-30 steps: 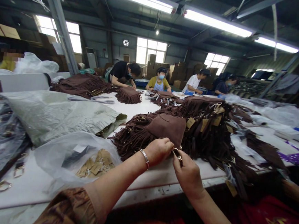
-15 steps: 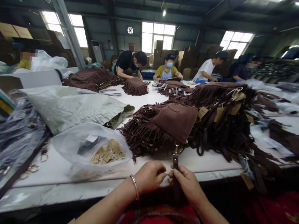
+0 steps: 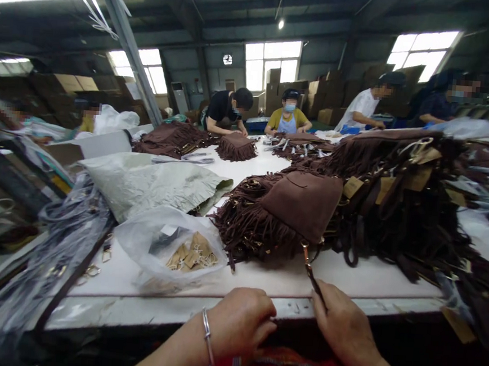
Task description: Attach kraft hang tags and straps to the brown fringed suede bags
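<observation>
My right hand (image 3: pixel 343 320) is closed round a dark brown strap (image 3: pixel 312 278). A gold clasp joins the strap to a brown fringed bag (image 3: pixel 306 199), which lies at the front of a heap of similar bags. My left hand (image 3: pixel 244 321), with a silver bracelet at its wrist, is apart from the strap, just in front of the table's edge. Its fingers are curled in, and anything between them is hidden. A clear plastic bag (image 3: pixel 138 248) of brown paper tags (image 3: pixel 194 252) with white strings lies beyond my left hand.
Taller piles of fringed bags (image 3: pixel 377 154) with hanging tags stand on the right of the white table (image 3: pixel 257 285). Plastic-wrapped straps (image 3: pixel 71 231) and a pale sack (image 3: pixel 155 179) lie left. Several people (image 3: pixel 289 116) work across the table.
My hands have moved apart; the right has drawn the strap rightward, so it now slants. The left has come away from the strap. The view has turned left and tilted.
</observation>
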A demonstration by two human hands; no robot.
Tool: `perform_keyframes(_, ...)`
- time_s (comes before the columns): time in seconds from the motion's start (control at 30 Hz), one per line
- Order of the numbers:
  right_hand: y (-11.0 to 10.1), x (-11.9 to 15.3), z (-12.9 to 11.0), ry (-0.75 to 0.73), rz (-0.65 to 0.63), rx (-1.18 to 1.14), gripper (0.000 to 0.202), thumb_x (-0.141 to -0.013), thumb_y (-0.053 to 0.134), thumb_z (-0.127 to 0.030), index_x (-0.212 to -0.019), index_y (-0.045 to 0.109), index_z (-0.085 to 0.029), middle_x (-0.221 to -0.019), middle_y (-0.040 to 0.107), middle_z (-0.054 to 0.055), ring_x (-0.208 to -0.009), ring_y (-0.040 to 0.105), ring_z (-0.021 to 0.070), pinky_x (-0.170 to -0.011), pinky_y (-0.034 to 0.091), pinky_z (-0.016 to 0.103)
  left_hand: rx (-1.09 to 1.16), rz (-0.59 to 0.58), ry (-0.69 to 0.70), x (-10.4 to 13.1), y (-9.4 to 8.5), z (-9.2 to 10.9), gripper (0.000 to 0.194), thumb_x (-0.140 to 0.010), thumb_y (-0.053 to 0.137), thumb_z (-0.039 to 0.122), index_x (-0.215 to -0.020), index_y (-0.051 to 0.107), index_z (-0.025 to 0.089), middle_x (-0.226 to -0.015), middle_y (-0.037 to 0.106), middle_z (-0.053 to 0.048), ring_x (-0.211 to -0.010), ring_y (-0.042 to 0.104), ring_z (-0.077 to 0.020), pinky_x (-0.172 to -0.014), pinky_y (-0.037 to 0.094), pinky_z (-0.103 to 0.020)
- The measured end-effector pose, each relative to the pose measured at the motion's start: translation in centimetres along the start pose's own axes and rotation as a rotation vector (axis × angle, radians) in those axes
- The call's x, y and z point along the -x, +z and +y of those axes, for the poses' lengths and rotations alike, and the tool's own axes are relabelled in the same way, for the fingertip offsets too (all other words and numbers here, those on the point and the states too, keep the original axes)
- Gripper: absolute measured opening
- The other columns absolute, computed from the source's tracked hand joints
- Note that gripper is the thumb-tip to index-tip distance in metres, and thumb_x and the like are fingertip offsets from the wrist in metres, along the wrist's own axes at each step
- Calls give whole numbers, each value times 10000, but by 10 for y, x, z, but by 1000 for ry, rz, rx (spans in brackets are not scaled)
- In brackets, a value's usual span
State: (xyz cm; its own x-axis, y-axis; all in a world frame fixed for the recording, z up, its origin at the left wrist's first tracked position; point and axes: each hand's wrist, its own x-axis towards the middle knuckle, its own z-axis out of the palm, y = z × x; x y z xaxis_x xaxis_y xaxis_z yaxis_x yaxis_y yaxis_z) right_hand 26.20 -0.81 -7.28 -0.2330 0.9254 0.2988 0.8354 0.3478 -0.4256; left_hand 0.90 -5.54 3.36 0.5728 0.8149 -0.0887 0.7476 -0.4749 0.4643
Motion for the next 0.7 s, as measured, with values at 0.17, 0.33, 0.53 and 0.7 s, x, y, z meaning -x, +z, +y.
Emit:
perform_keyframes(0.17, 11, -9, 31, -57, -84, -130, 414, -906, 461, -499, -1146, 648, -219, -1119, 726, 70, -1013, 689, 267, -856, 575, 376, 27, 129, 75, 24, -67, -5, 230, -899, 581, 305, -1039, 701, 167, -908, 728, -61, -826, 652, -163, -762, 474, -239)
perform_keyframes(0.33, 30, -24, 53, -77, -49, -327, 469, -844, 515, -623, -1057, 721, -260, -1115, 739, 35, -1006, 701, 282, -859, 590, 378, -85, 306, -427, 41, -130, -77, 210, -874, 532, 211, -938, 731, 196, -836, 731, -20, -783, 643, -152, -734, 459, -238)
perform_keyframes(0.53, 47, -31, 76, -18, 132, -297, 466, -831, 499, -645, -972, 709, -254, -968, 761, 71, -824, 720, 316, -734, 575, 463, -139, 162, -688, 37, -107, -163, 138, -740, 624, 159, -730, 758, 186, -704, 721, -37, -669, 616, -168, -662, 438, -248)
perform_keyframes(0.7, 52, -28, 67, -224, 81, -249, 359, -853, 517, -533, -984, 669, -236, -968, 733, 71, -839, 704, 270, -803, 551, 414, -96, 187, -787, 24, -58, -191, 174, -747, 655, 321, -764, 761, 184, -727, 723, -67, -668, 623, -193, -667, 461, -271)
